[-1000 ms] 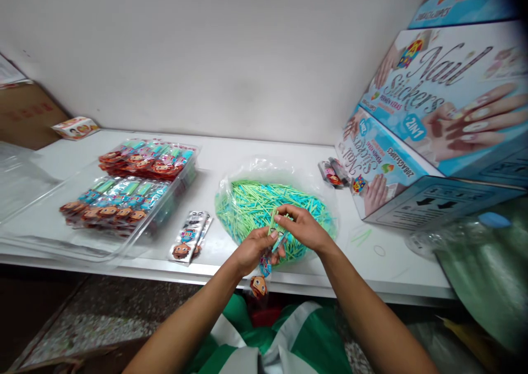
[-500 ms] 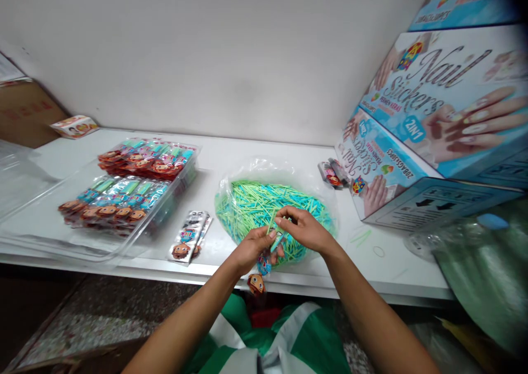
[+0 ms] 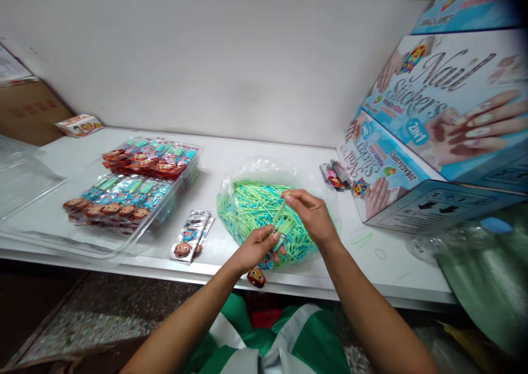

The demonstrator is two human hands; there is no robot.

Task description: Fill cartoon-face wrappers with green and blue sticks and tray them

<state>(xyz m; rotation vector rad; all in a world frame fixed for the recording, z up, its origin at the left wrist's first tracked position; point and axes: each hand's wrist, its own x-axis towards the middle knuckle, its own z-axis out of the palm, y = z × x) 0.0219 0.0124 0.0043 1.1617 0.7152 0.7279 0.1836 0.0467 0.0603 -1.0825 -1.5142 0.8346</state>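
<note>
1 stick (image 3: 279,212), pinched by right hand (image 3: 314,220), sits above packet (image 3: 257,276) left hand (image 3: 252,248) apparently grips.

The left grip (image 3: 256,247) pinches a packet (image 3: 258,275) at the desk (image 3: 371,264) edge. The right grip (image 3: 315,220) pinches a green stick (image 3: 279,213) just above it, over a bag (image 3: 251,206) of sticks. At left, a tray (image 3: 49,231) holds filled packets (image 3: 132,190); boxes (image 3: 433,132) stand at right.

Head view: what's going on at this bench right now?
A person's left hand holds a small cartoon-faced packet while the right hand pinches a green stick just above it, over a clear bag heaped with green and blue sticks. Filled packets lie in a clear tray to the left.
</note>
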